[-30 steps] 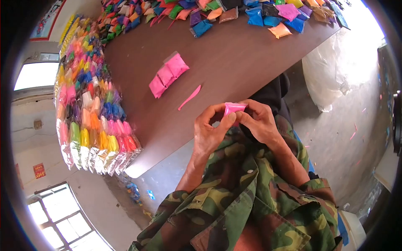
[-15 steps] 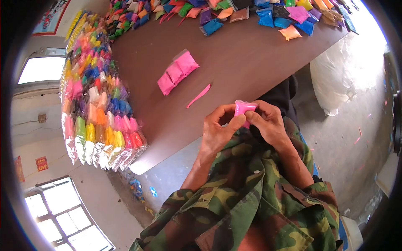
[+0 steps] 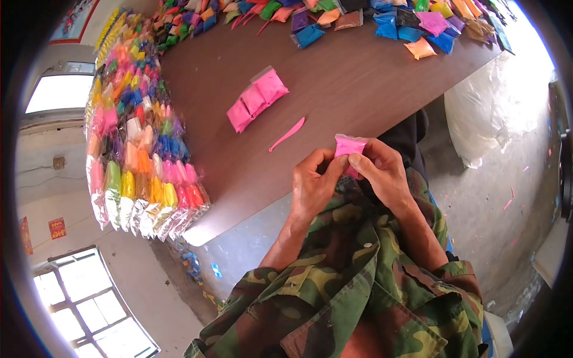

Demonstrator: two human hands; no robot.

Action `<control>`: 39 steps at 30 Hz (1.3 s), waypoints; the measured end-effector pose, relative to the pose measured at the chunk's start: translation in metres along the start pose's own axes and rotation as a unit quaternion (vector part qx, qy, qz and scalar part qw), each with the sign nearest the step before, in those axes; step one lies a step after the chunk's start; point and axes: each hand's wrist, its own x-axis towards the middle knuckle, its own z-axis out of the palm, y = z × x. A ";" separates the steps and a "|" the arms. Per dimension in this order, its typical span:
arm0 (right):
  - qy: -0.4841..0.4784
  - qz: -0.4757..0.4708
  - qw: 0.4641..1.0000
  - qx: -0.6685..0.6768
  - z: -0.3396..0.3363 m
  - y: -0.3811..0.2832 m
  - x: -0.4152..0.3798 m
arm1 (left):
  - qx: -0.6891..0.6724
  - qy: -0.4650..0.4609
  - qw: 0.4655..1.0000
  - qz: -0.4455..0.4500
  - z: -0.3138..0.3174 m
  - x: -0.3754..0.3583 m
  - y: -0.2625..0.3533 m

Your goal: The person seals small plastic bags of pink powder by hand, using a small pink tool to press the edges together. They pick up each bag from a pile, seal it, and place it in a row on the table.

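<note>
Between both hands I hold a small clear packet of pink modelling clay (image 3: pixel 350 145), its flat top edge pointing away from me. My left hand (image 3: pixel 316 182) pinches the packet's left side with thumb and fingers. From the right, my right hand (image 3: pixel 382 173) grips it, the thumb lying across the front. Part of the packet is hidden behind the thumbs. Beyond my hands, a pink plastic clay knife (image 3: pixel 287 134) lies on the brown table (image 3: pixel 209 185). Farther off lies a group of pink clay packets (image 3: pixel 258 99) side by side.
Bundled colourful clay packets (image 3: pixel 143 155) are stacked along the table's left edge. Many loose packets (image 3: pixel 307 36) cover the far side. A large whitish plastic bag (image 3: pixel 477 119) stands on the floor right of the table.
Both hands keep hold of the pink packet. The thumbs have shifted a little and the packet's top is tilted slightly differently. The view has moved slightly.
</note>
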 end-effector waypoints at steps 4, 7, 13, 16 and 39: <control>0.087 -0.055 0.984 -0.142 0.001 -0.025 0.009 | 0.027 0.075 0.996 0.029 -0.003 0.004 0.015; 0.175 -0.246 0.879 -0.368 -0.011 -0.036 0.032 | 0.247 0.156 0.952 0.092 -0.030 0.014 0.010; 0.152 -0.352 0.679 -0.626 -0.023 -0.025 0.058 | 0.471 0.193 0.836 0.204 -0.061 0.033 -0.007; 0.127 -0.316 0.672 -0.658 -0.020 -0.016 0.051 | 0.486 0.186 0.829 0.205 -0.061 0.032 -0.013; -0.009 -0.313 0.624 -0.716 -0.016 -0.039 0.047 | 0.416 0.151 0.875 0.196 -0.062 0.046 -0.008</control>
